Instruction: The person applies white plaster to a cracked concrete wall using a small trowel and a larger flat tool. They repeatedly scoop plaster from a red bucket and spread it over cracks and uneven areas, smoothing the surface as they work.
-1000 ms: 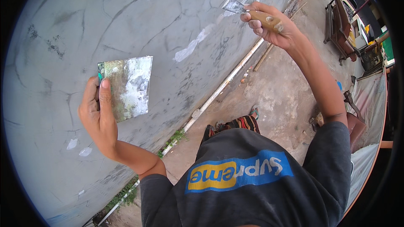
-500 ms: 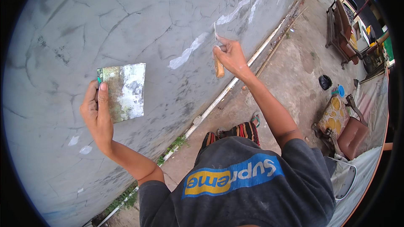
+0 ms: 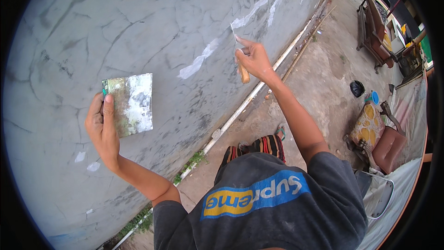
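Observation:
My left hand (image 3: 104,129) grips the edge of a flat, square plate (image 3: 134,104) smeared with white filler, thumb on top. In my right hand (image 3: 255,61) is a putty knife (image 3: 243,73) with a wooden handle, its thin blade seen nearly edge-on. The blade's tip is at the cracked grey wall (image 3: 152,32), close to the lower end of a white filler streak (image 3: 252,11); whether it touches cannot be made out. Another white patch (image 3: 199,60) lies on the wall to the left of my right hand.
A white pipe (image 3: 249,97) runs along the wall's foot, with weeds (image 3: 192,159) beside it. Over the concrete floor (image 3: 323,78) at the right stand a wooden bench (image 3: 373,32), a brown chair (image 3: 389,150) and a patterned cushion (image 3: 365,122). A black bag (image 3: 357,89) lies on the floor.
The knife's blade has tilted, its tip leaning further left. My left hand and the plate have shifted slightly left. Both hands keep their hold.

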`<control>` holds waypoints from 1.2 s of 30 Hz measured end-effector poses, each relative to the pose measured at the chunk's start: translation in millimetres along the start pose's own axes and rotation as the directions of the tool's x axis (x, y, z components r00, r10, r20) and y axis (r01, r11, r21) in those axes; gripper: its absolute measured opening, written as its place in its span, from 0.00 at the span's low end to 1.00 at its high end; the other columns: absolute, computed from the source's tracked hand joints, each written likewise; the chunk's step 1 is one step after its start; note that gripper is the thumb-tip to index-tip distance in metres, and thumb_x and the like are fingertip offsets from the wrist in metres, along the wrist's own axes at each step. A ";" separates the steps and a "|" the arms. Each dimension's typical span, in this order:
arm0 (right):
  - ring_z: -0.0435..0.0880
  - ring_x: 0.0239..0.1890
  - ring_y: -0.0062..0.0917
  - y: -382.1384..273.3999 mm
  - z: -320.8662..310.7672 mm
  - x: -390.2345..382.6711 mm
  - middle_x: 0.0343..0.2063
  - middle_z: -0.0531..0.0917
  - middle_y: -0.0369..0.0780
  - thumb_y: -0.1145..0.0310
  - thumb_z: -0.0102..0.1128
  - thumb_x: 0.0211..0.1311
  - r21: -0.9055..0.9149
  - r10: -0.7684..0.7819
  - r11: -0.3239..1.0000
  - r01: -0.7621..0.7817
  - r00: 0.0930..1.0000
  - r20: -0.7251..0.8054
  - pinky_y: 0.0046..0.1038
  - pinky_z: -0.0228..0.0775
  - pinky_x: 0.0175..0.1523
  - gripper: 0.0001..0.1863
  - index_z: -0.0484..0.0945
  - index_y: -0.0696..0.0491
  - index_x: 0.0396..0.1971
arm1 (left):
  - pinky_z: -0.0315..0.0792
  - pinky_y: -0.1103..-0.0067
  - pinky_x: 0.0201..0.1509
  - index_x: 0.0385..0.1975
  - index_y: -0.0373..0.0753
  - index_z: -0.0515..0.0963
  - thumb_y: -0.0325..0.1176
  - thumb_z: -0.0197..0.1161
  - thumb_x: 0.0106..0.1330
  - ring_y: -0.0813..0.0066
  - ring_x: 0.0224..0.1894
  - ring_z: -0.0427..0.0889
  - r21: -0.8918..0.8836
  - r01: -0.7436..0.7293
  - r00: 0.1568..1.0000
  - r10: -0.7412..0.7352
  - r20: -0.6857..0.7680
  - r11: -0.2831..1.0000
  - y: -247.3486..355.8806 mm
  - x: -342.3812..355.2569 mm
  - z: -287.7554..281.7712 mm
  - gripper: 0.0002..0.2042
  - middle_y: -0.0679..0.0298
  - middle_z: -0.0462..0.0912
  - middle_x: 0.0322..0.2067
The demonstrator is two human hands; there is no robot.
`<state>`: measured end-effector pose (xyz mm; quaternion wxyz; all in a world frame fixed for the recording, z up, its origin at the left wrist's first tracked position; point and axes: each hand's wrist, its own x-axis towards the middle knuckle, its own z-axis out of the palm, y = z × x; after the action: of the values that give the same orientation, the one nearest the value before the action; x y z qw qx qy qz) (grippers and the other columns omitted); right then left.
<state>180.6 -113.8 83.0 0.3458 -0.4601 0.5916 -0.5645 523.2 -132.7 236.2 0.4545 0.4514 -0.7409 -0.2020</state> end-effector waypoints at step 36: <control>0.72 0.18 0.17 108.2 33.5 -141.9 0.27 0.76 0.34 0.60 0.44 0.72 0.583 0.406 0.479 -0.656 0.754 0.516 0.19 0.67 0.22 0.27 0.57 0.51 0.68 | 0.48 0.85 0.28 0.27 0.36 0.72 0.38 0.56 0.70 0.87 0.26 0.53 0.053 -0.009 0.999 0.007 0.032 0.999 -0.1 -1.0 -2.6 0.13 0.76 0.61 0.21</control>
<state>242.9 0.5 -43.5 0.7469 -0.1518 0.3641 -0.5353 525.7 -131.6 236.9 0.4315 0.4572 -0.7547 -0.1876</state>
